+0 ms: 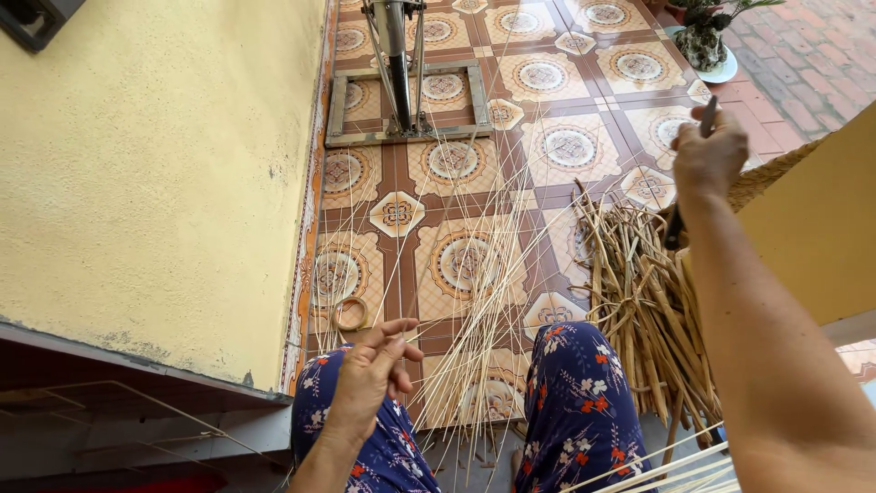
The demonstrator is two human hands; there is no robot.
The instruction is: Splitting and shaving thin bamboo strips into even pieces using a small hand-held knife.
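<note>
My left hand (372, 365) rests above my left knee, fingers pinched on thin pale cane strips (456, 301) that fan out across the tiled floor. My right hand (709, 157) is raised far forward at the right, closed around a dark knife-like tool (707, 119) whose tip points up. A long strip seems to run between the two hands, but I cannot tell for certain. My knees in blue flowered trousers (579, 411) frame the bundle of strips.
A heap of thicker brown cane offcuts (643, 301) lies at the right. A small ring of tape (350, 313) sits on the floor by the yellow wall (155, 183). A metal stand (401, 82) and a potted plant (707, 41) are further off.
</note>
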